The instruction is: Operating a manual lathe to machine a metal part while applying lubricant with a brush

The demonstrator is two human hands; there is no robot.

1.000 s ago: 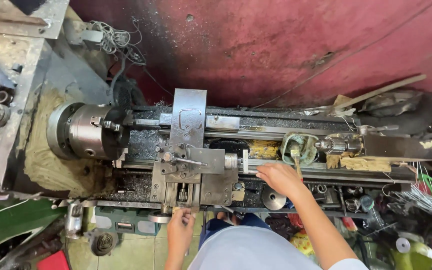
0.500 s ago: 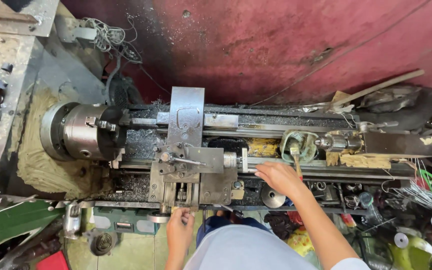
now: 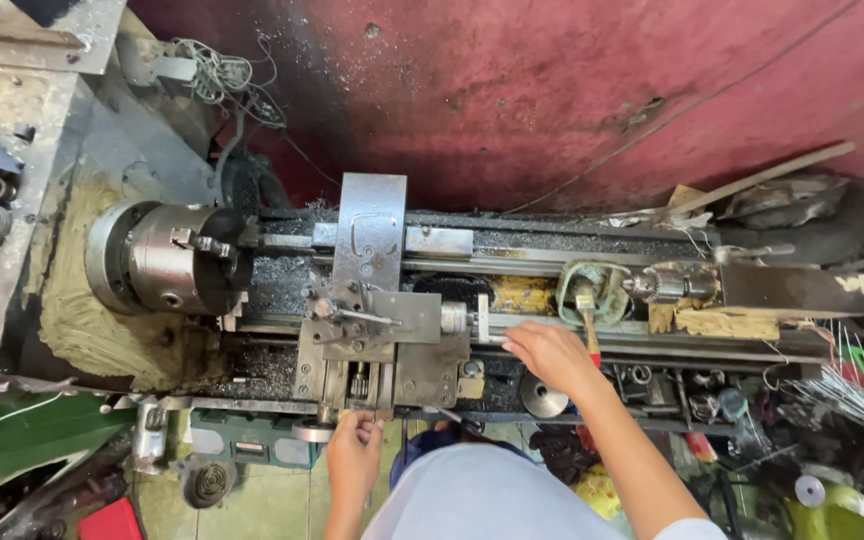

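The lathe [image 3: 452, 300] lies lengthwise across the view, grey, oily and strewn with metal chips. Its chuck [image 3: 167, 258] is a round steel drum at the left end, jaws facing right along the bed. The carriage [image 3: 377, 340] sits near the middle of the bed, a blocky grey assembly with a flat plate reaching toward the wall. The left hand [image 3: 354, 455] grips a small handwheel [image 3: 314, 431] at the carriage's front edge. The right hand [image 3: 549, 355] rests palm down on the bed rail just right of the carriage, beside a brush [image 3: 586, 315] with a red handle lying across the bed.
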